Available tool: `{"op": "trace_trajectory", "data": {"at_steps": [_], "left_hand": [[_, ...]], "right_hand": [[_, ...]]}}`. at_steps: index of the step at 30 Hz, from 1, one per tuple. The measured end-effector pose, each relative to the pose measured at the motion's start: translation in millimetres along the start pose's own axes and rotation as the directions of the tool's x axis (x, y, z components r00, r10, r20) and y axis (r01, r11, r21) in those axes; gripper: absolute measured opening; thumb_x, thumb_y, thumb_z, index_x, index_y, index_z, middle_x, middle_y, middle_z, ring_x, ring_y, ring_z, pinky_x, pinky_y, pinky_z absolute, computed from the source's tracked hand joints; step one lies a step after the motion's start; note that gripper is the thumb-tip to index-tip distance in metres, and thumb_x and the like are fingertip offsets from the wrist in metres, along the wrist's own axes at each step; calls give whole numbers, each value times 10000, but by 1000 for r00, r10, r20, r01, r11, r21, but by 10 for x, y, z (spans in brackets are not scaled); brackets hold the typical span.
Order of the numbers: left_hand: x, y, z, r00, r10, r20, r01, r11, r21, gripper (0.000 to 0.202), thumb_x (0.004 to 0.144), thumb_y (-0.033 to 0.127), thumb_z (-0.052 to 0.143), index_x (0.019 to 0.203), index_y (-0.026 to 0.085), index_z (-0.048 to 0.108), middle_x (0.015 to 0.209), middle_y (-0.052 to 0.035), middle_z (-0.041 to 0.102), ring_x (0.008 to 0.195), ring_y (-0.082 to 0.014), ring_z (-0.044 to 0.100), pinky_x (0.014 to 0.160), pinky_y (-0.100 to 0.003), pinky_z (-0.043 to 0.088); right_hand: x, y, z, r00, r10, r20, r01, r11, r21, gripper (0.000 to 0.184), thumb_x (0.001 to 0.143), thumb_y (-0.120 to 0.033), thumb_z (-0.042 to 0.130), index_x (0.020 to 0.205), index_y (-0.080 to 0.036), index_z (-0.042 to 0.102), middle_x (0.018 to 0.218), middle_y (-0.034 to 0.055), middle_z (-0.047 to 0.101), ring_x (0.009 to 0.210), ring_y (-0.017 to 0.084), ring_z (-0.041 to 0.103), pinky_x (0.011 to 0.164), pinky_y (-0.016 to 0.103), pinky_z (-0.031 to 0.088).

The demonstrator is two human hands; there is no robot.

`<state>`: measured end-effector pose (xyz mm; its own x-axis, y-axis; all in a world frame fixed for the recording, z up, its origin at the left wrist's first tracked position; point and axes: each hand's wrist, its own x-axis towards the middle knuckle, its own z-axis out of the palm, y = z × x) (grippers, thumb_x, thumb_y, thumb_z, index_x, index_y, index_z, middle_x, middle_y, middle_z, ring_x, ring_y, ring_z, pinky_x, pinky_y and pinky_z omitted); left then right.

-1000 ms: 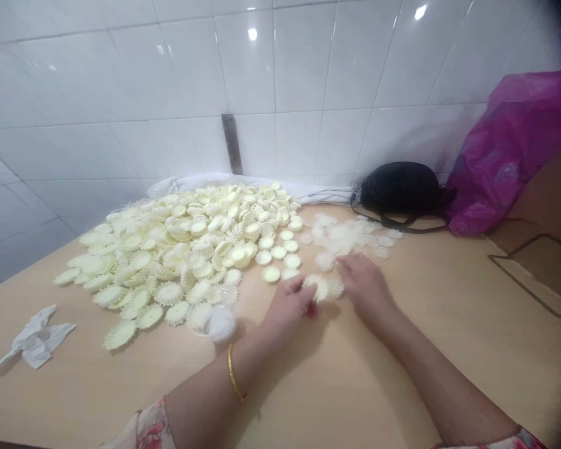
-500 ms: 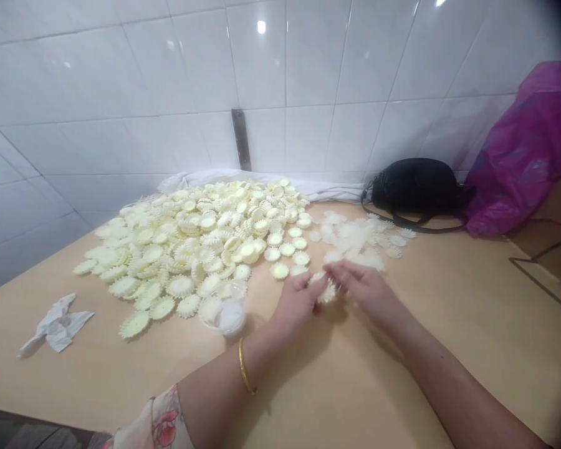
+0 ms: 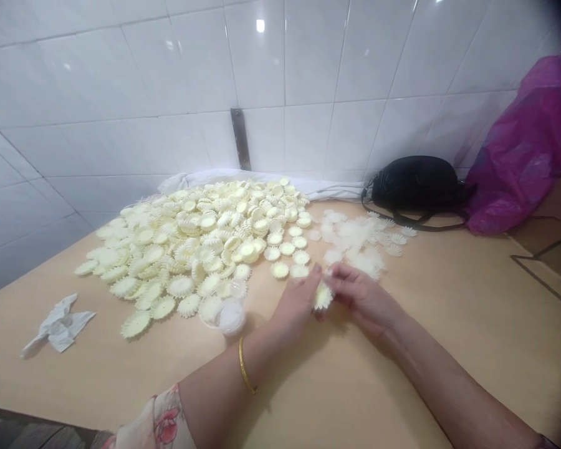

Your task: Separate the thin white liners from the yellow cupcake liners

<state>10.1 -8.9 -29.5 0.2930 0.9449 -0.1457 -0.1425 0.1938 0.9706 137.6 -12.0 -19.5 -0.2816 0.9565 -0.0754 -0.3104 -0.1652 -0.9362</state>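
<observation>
Both my hands are together at the middle of the table. My left hand (image 3: 295, 304) and my right hand (image 3: 360, 297) pinch a small pale yellow scalloped disc (image 3: 323, 297), which is tilted, with fingers partly hiding it. Just beyond them lies a large heap of similar ridged discs (image 3: 191, 243). A looser patch of thinner, translucent white discs (image 3: 354, 240) spreads beyond my right hand. A gold bangle (image 3: 244, 368) circles my left wrist.
A transparent cup of white material (image 3: 227, 315) touches the heap's front edge. Crumpled white tissue (image 3: 58, 324) lies at left on the wooden table (image 3: 393, 349). A black bag (image 3: 416, 189) and magenta plastic bag (image 3: 523, 146) rest against the tiled wall (image 3: 308, 56).
My hands have drawn closer around the disc, which now sits lower and more tilted between them. The view has shifted slightly since the oldest frame.
</observation>
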Motion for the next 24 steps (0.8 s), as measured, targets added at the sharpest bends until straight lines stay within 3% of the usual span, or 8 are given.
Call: {"op": "trace_trajectory", "data": {"at_steps": [4,6,10,14,17,19,22,24], "left_hand": [[-20,35,-3,999,-26,24,26,1000,-1,452,682,588,567,563,165,461,424,26,417,369,-79,393,398,-223,294],[-19,33,-12,999,-20,25,20,1000,20,448,673,572,589,547,167,443,438,26,423,385,-82,407,410,-223,318],[4,18,-31,999,-34,-30,36,998,47,458,682,597,560,567,165,459,471,14,453,402,-86,429,425,-227,339],[20,31,-44,997,-39,-73,43,998,45,484,686,645,511,596,174,445,449,15,452,390,-93,425,409,-223,307],[20,43,-50,993,-69,-96,75,996,55,510,689,676,473,598,176,439,427,8,451,386,-102,429,404,-224,298],[23,40,-52,993,-74,-95,78,996,31,502,686,670,485,607,177,434,439,12,451,391,-100,433,407,-224,302],[30,25,-54,996,-56,-75,52,997,-60,457,675,621,553,663,179,438,498,35,441,411,-85,438,427,-220,320],[31,17,-53,996,-63,-60,55,990,-129,424,658,562,617,706,184,431,536,49,427,434,-81,457,443,-216,327]], "right_hand": [[61,-77,-152,938,-140,-316,142,990,-19,318,575,-361,761,599,-187,497,601,-34,586,564,104,553,598,246,430],[64,-132,-209,910,-198,-365,144,975,-170,310,568,-378,749,617,-188,509,615,-21,598,568,113,548,592,253,425],[32,-148,-241,941,-226,-251,46,821,-569,234,662,-389,643,780,-190,601,684,-2,594,601,134,524,601,279,414],[25,-76,-279,918,-337,-210,-17,496,-868,380,678,-321,616,1043,-217,601,913,38,588,724,174,542,687,321,418],[23,-72,-309,895,-423,-139,39,385,-922,345,755,-287,538,1089,-218,585,992,56,568,763,173,539,729,327,419],[17,-84,-308,896,-444,-10,140,302,-943,272,812,-241,459,1032,-213,617,970,60,573,822,182,525,765,330,406],[21,-71,-310,909,-364,204,251,86,-964,247,838,-197,428,882,-227,669,926,67,579,888,205,473,781,342,372],[45,-44,-344,923,-316,220,212,-59,-975,261,832,-168,427,809,-236,679,901,73,580,857,212,448,747,345,352]]}}
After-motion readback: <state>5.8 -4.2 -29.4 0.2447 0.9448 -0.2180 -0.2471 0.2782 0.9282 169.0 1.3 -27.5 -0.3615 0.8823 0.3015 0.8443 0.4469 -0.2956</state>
